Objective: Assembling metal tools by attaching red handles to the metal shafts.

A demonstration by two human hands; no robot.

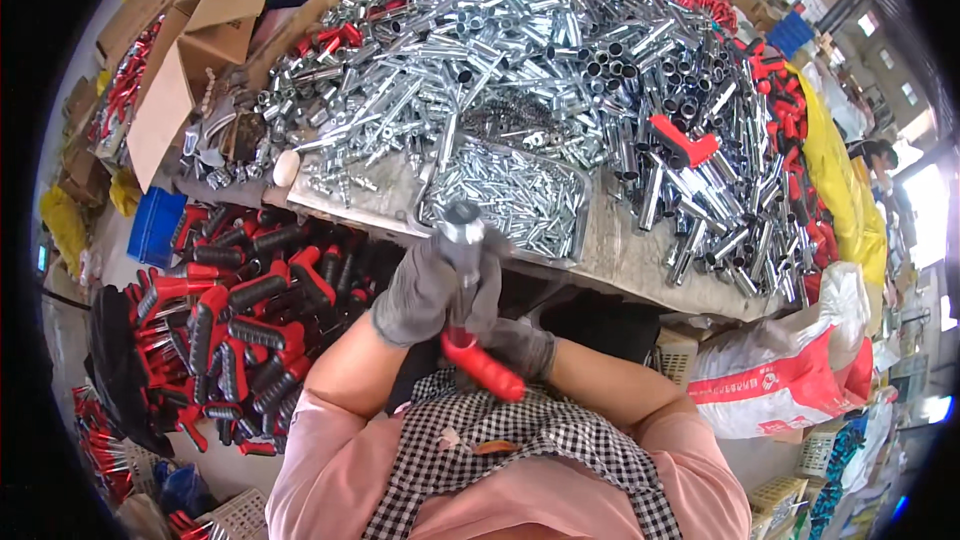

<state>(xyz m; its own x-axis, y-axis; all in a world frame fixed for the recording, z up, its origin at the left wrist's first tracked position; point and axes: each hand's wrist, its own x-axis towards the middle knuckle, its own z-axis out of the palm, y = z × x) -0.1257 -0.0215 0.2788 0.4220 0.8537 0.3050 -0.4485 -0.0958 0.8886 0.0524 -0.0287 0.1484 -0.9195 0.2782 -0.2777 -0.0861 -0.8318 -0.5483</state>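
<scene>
At the centre of the frame the gloved left hand clasps the shiny metal tube while the gloved right hand closes on its red handle, apparently seating tube into handle, which calls for a firm, straight push.

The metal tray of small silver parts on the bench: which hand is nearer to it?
Left. The left hand grips the tool's metal shaft just below the tray; the right hand sits lower, toward the body, by the red handle.
</scene>
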